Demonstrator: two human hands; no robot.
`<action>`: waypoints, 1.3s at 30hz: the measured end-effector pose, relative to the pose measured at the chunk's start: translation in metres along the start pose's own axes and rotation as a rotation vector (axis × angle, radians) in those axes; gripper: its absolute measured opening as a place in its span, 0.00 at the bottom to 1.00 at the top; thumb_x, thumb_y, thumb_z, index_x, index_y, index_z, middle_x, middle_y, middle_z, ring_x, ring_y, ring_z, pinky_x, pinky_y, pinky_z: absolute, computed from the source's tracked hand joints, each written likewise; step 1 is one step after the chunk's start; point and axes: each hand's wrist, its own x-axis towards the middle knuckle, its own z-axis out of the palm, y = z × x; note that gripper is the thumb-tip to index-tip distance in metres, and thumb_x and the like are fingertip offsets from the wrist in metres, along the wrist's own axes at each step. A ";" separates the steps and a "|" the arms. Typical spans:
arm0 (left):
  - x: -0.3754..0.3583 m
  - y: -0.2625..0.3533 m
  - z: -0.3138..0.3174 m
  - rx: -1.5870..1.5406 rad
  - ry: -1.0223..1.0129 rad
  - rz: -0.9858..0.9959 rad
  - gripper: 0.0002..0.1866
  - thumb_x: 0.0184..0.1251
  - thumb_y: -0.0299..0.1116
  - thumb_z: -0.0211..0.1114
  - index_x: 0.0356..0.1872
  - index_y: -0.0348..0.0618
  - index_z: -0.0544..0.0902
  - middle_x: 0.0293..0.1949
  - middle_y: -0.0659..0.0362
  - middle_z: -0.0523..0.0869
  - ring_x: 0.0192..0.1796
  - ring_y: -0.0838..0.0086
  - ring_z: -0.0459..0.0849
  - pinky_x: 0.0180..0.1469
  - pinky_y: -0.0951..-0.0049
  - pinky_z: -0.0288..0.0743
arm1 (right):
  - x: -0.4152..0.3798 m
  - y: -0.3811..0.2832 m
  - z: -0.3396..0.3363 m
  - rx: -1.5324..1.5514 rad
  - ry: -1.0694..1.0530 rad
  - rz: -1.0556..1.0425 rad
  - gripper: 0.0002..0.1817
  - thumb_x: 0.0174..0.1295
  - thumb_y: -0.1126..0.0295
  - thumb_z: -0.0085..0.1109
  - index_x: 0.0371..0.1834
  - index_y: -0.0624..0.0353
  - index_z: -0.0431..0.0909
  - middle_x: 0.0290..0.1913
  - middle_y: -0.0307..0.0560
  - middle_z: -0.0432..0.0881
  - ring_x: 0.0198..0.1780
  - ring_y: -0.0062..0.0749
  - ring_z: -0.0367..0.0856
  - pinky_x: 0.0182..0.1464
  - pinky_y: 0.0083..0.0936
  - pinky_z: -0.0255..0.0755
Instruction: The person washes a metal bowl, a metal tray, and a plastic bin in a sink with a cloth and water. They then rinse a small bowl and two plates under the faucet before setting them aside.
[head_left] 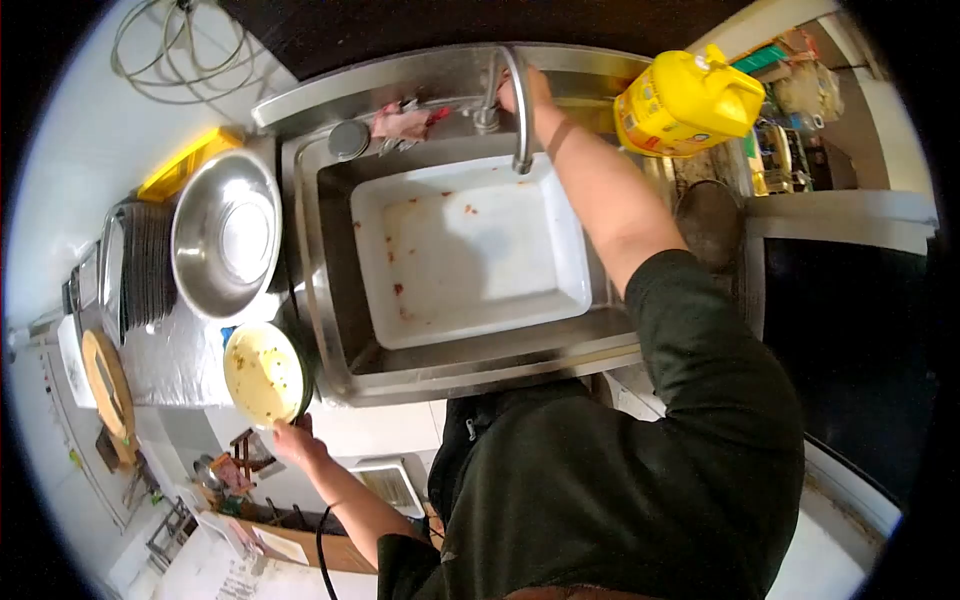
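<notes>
My left hand [297, 440] is closed on the near rim of a bowl [262, 375] with a pale yellow inside and dark bits of food stuck in it. The bowl is at the left of the sink, over the counter's front edge. My right hand [528, 92] reaches to the back of the sink and is closed at the faucet [521, 120], partly hidden behind its curved neck. Under the spout, a white rectangular basin [470, 260] sits in the steel sink [345, 360], with reddish-brown scraps on its floor and sides. No stream of water can be made out.
A large steel bowl [228, 235] and a stack of dark trays [148, 265] stand on the left counter. A yellow jug [685, 105] is at the back right. A round lid [348, 140] and a pinkish cloth or packet [402, 122] lie on the sink's back ledge.
</notes>
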 end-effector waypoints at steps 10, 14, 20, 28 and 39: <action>-0.039 0.015 -0.012 0.328 -0.090 0.295 0.19 0.71 0.36 0.53 0.52 0.27 0.73 0.46 0.47 0.82 0.44 0.66 0.79 0.50 0.68 0.73 | -0.004 -0.010 -0.007 0.264 -0.123 0.179 0.19 0.61 0.54 0.53 0.43 0.58 0.83 0.44 0.57 0.83 0.47 0.54 0.80 0.50 0.41 0.74; -0.070 0.010 0.019 0.270 -0.330 0.286 0.20 0.72 0.37 0.51 0.52 0.27 0.72 0.46 0.46 0.79 0.44 0.65 0.78 0.51 0.65 0.72 | -0.014 -0.015 -0.010 0.269 -0.102 0.284 0.20 0.61 0.55 0.55 0.45 0.60 0.82 0.46 0.59 0.82 0.49 0.53 0.80 0.51 0.40 0.75; -0.107 -0.022 0.116 0.325 -0.626 0.223 0.12 0.72 0.33 0.51 0.41 0.32 0.75 0.34 0.57 0.81 0.34 0.76 0.76 0.37 0.75 0.73 | -0.015 -0.014 -0.010 0.219 -0.007 0.258 0.16 0.58 0.59 0.57 0.37 0.63 0.83 0.40 0.60 0.83 0.44 0.55 0.81 0.48 0.41 0.76; -0.143 -0.085 0.224 0.230 -0.851 0.060 0.09 0.69 0.32 0.52 0.33 0.36 0.74 0.26 0.59 0.79 0.25 0.78 0.76 0.27 0.73 0.74 | -0.031 0.038 0.030 0.803 0.006 0.350 0.12 0.66 0.64 0.51 0.37 0.64 0.76 0.27 0.44 0.81 0.25 0.28 0.81 0.27 0.24 0.74; -0.151 -0.138 0.277 0.131 -1.000 -0.232 0.11 0.71 0.35 0.53 0.43 0.37 0.75 0.35 0.56 0.82 0.29 0.74 0.81 0.30 0.74 0.74 | -0.243 0.024 -0.002 1.612 -0.596 0.650 0.35 0.63 0.54 0.60 0.71 0.50 0.59 0.61 0.39 0.74 0.60 0.27 0.72 0.60 0.28 0.68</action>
